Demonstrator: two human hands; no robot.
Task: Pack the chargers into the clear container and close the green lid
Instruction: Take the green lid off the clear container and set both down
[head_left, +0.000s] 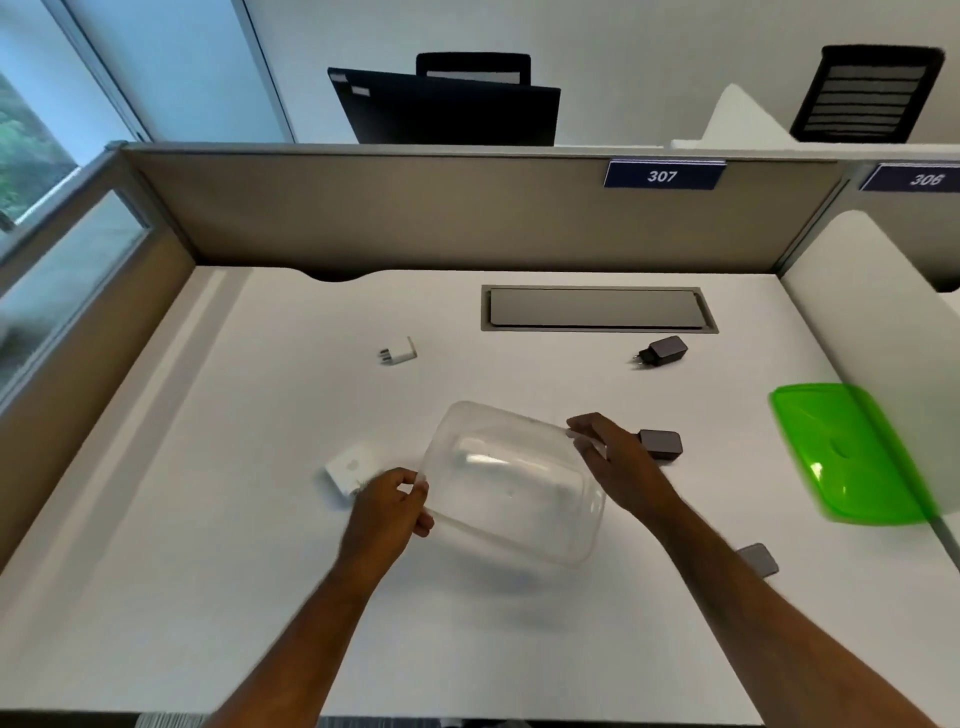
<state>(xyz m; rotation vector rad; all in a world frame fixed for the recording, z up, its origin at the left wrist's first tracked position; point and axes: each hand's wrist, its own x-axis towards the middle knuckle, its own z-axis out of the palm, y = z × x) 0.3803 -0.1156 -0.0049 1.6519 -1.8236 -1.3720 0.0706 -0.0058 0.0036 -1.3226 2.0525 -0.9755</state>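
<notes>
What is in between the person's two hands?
The head view shows the clear plastic container between the left hand and the right hand. Both hands hold its rim.

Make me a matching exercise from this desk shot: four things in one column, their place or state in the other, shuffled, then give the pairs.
Things
1. clear container
2. green lid
3. white charger with prongs
4. dark charger with round pins

Places or states
A. lies alone on the far left part of the desk
B. lies just in front of the grey cable hatch, towards its right end
C. held at its two ends, left hand and right hand
D. lies off the container, at the desk's right edge

Pairs: 1-C, 2-D, 3-A, 4-B
</notes>
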